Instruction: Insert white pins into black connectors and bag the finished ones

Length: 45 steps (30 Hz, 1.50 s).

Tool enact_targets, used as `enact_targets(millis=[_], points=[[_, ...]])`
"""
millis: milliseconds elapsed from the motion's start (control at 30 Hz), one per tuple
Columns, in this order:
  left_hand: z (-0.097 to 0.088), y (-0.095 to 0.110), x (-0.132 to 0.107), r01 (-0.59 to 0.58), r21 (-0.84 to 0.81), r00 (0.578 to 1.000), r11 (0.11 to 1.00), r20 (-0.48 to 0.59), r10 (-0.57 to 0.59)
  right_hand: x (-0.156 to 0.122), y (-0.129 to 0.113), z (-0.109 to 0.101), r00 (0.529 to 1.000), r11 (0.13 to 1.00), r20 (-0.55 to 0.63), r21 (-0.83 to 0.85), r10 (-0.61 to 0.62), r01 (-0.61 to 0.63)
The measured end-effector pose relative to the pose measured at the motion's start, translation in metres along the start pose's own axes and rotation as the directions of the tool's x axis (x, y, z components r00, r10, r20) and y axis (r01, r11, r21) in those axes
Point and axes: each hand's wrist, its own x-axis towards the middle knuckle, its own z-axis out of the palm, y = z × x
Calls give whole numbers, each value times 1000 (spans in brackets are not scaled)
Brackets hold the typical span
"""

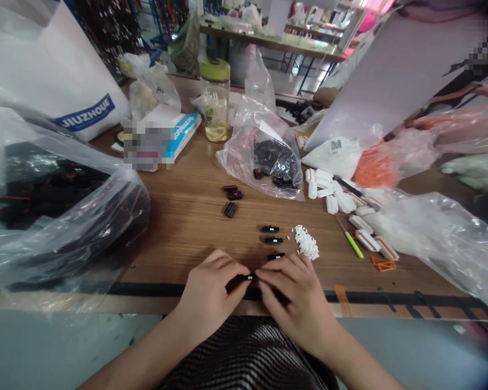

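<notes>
At the table's front edge a small black plastic connector (250, 277) with white bits on its face is pinched between both hands. My left hand (211, 287) grips its left end with thumb and fingers. From the other side, my right hand (295, 295) has its fingers closed on the right end. Just above the right hand lies a black connector (275, 255), partly covered by the fingers. Two similar connectors (272, 240) are lined up beyond it, each showing white bits. To their right is a small pile of white pieces (307, 244).
More black connectors (232, 195) lie farther back, before an open plastic bag (268, 157). A large bag (57, 189) of black parts fills the left. Right are white blocks (337, 195), a green-handled pick (353, 244) and orange pieces (384, 264). A bottle (215, 103) stands behind.
</notes>
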Motion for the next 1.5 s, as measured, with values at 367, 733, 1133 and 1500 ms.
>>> enact_targets(millis=[367,733,1133,1500], points=[[-26,0,16,3,63,997,998,71,-8,-35,129,-49,876,874,-55,-60,480,-483],[-45,-44,122,215,313,976,925,-45,-211,-21,121,-40,915,910,-19,-90,404,-404],[-40,-29,90,152,-85,986,985,84,-145,-27,135,-50,871,873,49,-40,488,-487],[-28,-32,62,43,-84,997,996,60,-38,-28,130,-50,892,891,40,-86,450,-446]])
